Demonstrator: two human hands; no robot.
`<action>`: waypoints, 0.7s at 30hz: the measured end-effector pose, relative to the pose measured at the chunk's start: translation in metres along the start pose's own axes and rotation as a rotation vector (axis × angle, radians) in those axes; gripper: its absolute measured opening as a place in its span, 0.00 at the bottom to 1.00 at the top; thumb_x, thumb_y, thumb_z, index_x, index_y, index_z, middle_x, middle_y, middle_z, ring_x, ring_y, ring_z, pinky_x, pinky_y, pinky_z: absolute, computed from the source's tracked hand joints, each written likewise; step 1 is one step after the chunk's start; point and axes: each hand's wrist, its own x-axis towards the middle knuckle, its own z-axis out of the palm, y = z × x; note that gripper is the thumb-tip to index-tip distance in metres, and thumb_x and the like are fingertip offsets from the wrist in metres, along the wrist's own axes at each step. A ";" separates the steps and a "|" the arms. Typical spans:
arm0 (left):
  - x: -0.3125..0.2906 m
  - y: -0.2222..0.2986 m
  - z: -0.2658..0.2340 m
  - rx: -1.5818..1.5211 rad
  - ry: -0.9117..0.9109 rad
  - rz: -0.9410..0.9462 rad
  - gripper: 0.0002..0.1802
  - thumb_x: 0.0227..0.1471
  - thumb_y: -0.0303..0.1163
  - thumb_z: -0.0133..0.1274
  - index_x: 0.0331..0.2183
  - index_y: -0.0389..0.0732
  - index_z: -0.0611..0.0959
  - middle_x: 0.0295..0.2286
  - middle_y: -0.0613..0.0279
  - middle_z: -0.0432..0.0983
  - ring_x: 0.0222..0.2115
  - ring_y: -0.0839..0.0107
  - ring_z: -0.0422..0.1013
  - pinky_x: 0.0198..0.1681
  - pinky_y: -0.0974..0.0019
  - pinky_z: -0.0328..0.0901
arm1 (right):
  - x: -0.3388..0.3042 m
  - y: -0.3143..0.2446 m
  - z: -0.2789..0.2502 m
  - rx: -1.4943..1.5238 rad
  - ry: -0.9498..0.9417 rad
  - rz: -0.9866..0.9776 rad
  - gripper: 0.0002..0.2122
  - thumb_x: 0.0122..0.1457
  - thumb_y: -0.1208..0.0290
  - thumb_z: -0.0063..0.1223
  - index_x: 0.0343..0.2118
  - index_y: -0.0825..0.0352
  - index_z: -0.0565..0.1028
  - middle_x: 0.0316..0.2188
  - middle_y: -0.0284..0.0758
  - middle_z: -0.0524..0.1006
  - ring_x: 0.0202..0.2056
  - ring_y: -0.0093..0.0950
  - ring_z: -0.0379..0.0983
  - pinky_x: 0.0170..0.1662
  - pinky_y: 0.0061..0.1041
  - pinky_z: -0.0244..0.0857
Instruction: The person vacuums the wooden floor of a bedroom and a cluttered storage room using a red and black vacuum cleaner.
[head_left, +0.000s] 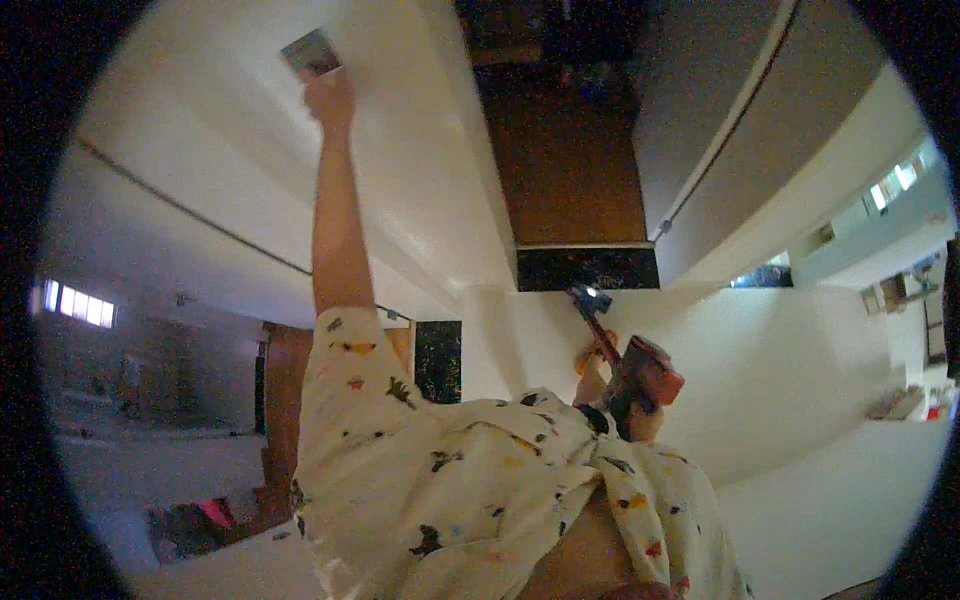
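Note:
My left arm stretches far up and forward along the white wall. My left hand (pixel 330 96), small and a little blurred, is at a grey switch plate (pixel 311 52), its fingers mostly curled in, with the fingertips at the plate's lower edge. Nothing held shows in it. Low in front of my body, my right hand (pixel 646 424), partly hidden, grips what looks like a cordless stick vacuum cleaner (pixel 652 372) with a red and dark body. Its thin tube slants away to a dark floor head (pixel 590 298) with a bright light. A bare foot (pixel 597 352) shows beside the tube.
A dark speckled threshold strip (pixel 585 269) crosses the doorway ahead, with brown floor (pixel 565 165) beyond. White walls (pixel 420 150) flank the opening. Another dark strip (pixel 438 362) and a brown door (pixel 288 390) stand left. Shelves with items (pixel 905 290) are far right.

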 end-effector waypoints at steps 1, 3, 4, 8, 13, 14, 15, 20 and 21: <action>-0.003 0.073 -0.009 -0.171 -0.071 -0.079 0.27 0.37 0.37 0.50 0.41 0.36 0.65 0.30 0.45 0.69 0.31 0.54 0.67 0.33 0.60 0.62 | 0.038 -0.010 -0.018 -0.001 0.045 -0.004 0.12 0.39 0.73 0.51 0.27 0.73 0.68 0.22 0.34 0.71 0.25 0.27 0.67 0.31 0.24 0.61; 0.031 0.116 -0.003 -0.253 -0.083 -0.029 0.25 0.43 0.34 0.45 0.42 0.30 0.62 0.29 0.48 0.69 0.29 0.60 0.67 0.33 0.63 0.61 | 0.107 -0.032 -0.031 0.081 0.050 0.048 0.10 0.38 0.74 0.50 0.26 0.73 0.67 0.19 0.33 0.69 0.20 0.25 0.65 0.26 0.23 0.59; 0.029 0.142 -0.002 -0.328 -0.077 -0.051 0.24 0.45 0.33 0.43 0.43 0.29 0.61 0.30 0.49 0.69 0.29 0.62 0.67 0.33 0.63 0.61 | 0.142 -0.033 -0.044 0.116 0.076 0.111 0.09 0.38 0.75 0.49 0.25 0.73 0.67 0.16 0.33 0.68 0.16 0.23 0.62 0.21 0.22 0.56; -0.100 0.203 -0.039 -0.636 0.028 -0.115 0.19 0.48 0.33 0.39 0.42 0.33 0.65 0.41 0.53 0.60 0.40 0.66 0.60 0.43 0.65 0.55 | 0.160 0.011 -0.071 0.201 0.124 0.229 0.07 0.38 0.77 0.48 0.22 0.72 0.67 0.13 0.33 0.66 0.10 0.20 0.59 0.13 0.20 0.53; -0.281 0.241 -0.084 -0.605 -0.219 -0.338 0.19 0.49 0.39 0.39 0.40 0.36 0.67 0.36 0.61 0.61 0.35 0.72 0.58 0.41 0.71 0.53 | 0.177 0.035 -0.093 0.181 -0.041 0.292 0.12 0.37 0.76 0.49 0.28 0.72 0.68 0.18 0.36 0.70 0.18 0.24 0.64 0.22 0.22 0.57; -0.318 0.244 -0.074 -0.747 -0.268 -0.473 0.17 0.49 0.40 0.39 0.36 0.38 0.69 0.33 0.63 0.63 0.34 0.73 0.57 0.40 0.70 0.53 | 0.180 0.052 -0.089 0.101 -0.054 0.244 0.13 0.37 0.75 0.49 0.30 0.72 0.69 0.21 0.39 0.73 0.23 0.29 0.69 0.30 0.24 0.61; -0.348 0.261 -0.078 -0.774 -0.372 -0.649 0.14 0.48 0.40 0.40 0.33 0.39 0.69 0.32 0.64 0.64 0.34 0.73 0.58 0.41 0.70 0.52 | 0.180 0.061 -0.082 0.046 -0.087 0.223 0.13 0.38 0.75 0.49 0.30 0.72 0.69 0.22 0.41 0.73 0.24 0.30 0.69 0.29 0.25 0.61; -0.505 0.243 -0.045 -0.717 -1.259 -0.379 0.17 0.45 0.38 0.45 0.35 0.36 0.70 0.32 0.56 0.67 0.35 0.69 0.64 0.38 0.69 0.59 | 0.164 0.038 -0.039 -0.081 -0.138 0.078 0.14 0.36 0.72 0.51 0.29 0.72 0.70 0.21 0.46 0.73 0.25 0.37 0.71 0.29 0.29 0.62; -0.525 0.242 -0.046 -0.669 -1.469 -0.365 0.18 0.45 0.39 0.46 0.36 0.36 0.71 0.34 0.55 0.68 0.36 0.69 0.64 0.40 0.69 0.58 | 0.160 0.040 -0.029 -0.090 -0.122 0.049 0.14 0.36 0.72 0.52 0.29 0.72 0.70 0.21 0.46 0.72 0.25 0.39 0.71 0.28 0.30 0.62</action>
